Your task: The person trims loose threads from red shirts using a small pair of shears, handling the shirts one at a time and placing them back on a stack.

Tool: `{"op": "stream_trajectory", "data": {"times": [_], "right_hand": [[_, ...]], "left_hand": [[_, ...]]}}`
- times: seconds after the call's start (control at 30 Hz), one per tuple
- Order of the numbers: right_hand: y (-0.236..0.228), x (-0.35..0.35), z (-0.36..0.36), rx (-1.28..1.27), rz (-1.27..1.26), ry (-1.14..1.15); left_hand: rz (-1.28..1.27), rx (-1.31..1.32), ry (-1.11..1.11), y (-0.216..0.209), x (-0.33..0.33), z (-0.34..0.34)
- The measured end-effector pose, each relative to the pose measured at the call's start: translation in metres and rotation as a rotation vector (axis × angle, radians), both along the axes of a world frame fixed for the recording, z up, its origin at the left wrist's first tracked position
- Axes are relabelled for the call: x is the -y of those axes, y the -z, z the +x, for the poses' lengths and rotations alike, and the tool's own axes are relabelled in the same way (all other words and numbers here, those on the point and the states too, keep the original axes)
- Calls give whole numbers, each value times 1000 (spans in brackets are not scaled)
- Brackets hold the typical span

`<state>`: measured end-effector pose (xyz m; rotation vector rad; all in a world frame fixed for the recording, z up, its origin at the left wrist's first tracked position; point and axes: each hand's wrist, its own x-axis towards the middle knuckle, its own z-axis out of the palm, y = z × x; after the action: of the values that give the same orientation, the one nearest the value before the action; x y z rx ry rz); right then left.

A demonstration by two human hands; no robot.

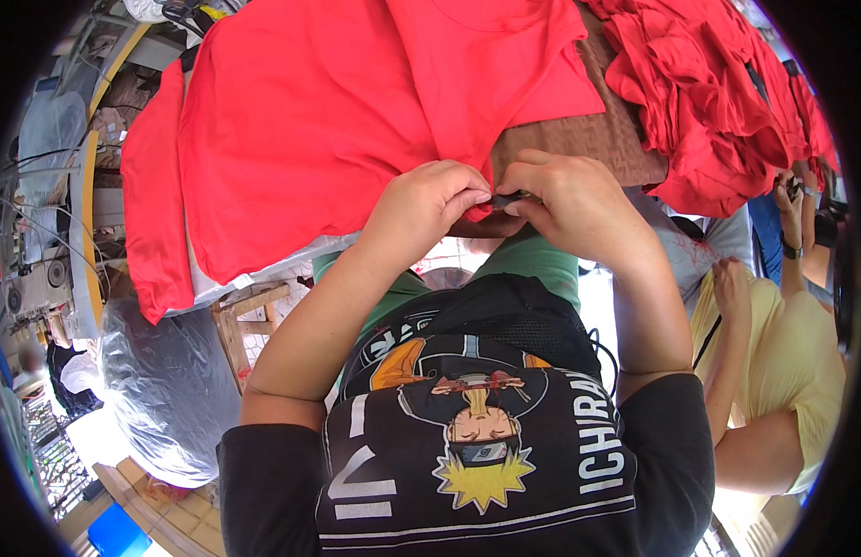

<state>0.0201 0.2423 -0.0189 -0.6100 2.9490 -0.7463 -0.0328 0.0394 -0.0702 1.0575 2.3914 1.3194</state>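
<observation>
A large red garment lies spread in front of me, one part of it drawn toward my body. My left hand is closed in a pinch on the near edge of this cloth. Close beside it, my right hand grips a small dark tool; its tip meets the red cloth at my left fingertips. Most of the tool is hidden by my fingers, so its exact kind does not show.
A brown patterned cloth shows under the garment, with a heap of red garments at the far right. On the right sits a person in yellow. Plastic-wrapped goods and a wooden stool stand at left.
</observation>
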Motion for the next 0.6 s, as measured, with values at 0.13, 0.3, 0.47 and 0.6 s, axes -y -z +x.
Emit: {"op": "stream_trajectory", "data": {"times": [0.13, 0.3, 0.47, 0.6], "right_hand": [[1, 1, 1, 6, -6, 2], [2, 3, 1, 13, 16, -7], [5, 2, 2, 19, 33, -10], [6, 3, 3, 3, 22, -5]], "left_hand": [[-37, -242, 39, -1, -1, 0], [-79, -305, 17, -3, 0, 3], [-66, -245, -35, 0, 2, 3], [-47, -173, -68, 0, 2, 4]]}}
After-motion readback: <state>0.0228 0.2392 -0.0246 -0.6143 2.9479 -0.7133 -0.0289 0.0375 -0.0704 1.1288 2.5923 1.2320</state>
